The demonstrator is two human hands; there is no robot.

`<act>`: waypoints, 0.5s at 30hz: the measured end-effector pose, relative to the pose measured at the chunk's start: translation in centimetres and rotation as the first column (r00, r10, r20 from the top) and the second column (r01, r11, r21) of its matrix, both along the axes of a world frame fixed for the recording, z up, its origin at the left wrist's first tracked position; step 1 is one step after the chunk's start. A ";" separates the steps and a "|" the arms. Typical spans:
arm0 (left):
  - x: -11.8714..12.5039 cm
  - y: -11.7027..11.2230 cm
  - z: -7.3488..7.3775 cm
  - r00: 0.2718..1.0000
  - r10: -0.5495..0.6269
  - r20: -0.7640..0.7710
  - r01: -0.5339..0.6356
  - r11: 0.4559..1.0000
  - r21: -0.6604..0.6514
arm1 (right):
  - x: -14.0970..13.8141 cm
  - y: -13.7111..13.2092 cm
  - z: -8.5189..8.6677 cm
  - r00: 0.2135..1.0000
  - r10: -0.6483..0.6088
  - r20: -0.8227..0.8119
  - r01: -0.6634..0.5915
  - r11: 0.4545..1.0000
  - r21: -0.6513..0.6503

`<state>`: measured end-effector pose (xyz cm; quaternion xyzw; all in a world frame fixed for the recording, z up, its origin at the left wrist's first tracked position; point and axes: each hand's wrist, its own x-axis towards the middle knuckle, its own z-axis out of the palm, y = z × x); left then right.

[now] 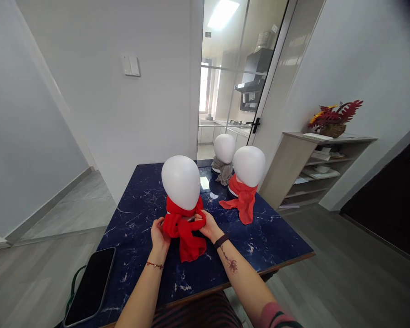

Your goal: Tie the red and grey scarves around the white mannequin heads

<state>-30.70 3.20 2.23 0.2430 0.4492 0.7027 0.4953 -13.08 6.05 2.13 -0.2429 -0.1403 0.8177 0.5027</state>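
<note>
A white mannequin head [180, 181] stands on the blue marbled table [133, 255] in front of me. Around its neck is a red scarf [191, 246], knotted at the front with an end hanging onto the table. My left hand [160, 233] grips the scarf at the left side of the knot, fingers partly behind the cloth. On the other side my right hand [207, 225] pinches a red fold of the scarf near the neck. Some of the fingertips are hidden by the fabric.
Behind stand a mannequin head [249, 165] with a coral scarf [244, 200] and another head [224, 148] with a grey scarf [222, 169]. A black phone [90, 284] lies at the table's left edge. Right of the table is a shelf [294, 155]; a glass door [222, 91] is behind.
</note>
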 end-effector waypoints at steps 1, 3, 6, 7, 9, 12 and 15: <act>0.1 -0.1 0.1 1.000 -0.017 -0.008 0.016 1.000 -0.022 | 0.1 -0.1 0.1 1.000 0.008 -0.015 -0.008 1.000 0.002; 0.5 -0.5 0.1 0.998 -0.063 -0.027 0.061 0.996 -0.070 | 0.4 -0.2 0.4 0.999 0.032 -0.040 -0.032 0.999 0.003; 1.2 -1.1 0.2 0.986 -0.144 -0.086 0.134 0.985 -0.112 | 0.7 -0.4 0.8 0.994 0.080 -0.068 -0.080 0.997 0.004; 1.3 -1.2 0.3 0.980 -0.170 -0.106 0.157 0.980 -0.122 | 0.7 -0.4 0.9 0.993 0.095 -0.076 -0.095 0.996 0.005; 1.6 -1.4 0.3 0.967 -0.215 -0.137 0.198 0.971 -0.133 | 0.7 -0.6 1.0 0.989 0.114 -0.095 -0.113 0.994 0.011; 1.7 -1.3 0.3 0.951 -0.272 -0.148 0.252 0.958 -0.138 | 0.8 -0.8 1.2 0.985 0.123 -0.123 -0.121 0.992 0.027; 1.5 -0.9 0.1 0.955 -0.264 -0.132 0.248 0.960 -0.129 | 1.0 -0.8 1.4 0.983 0.103 -0.153 -0.096 0.994 0.051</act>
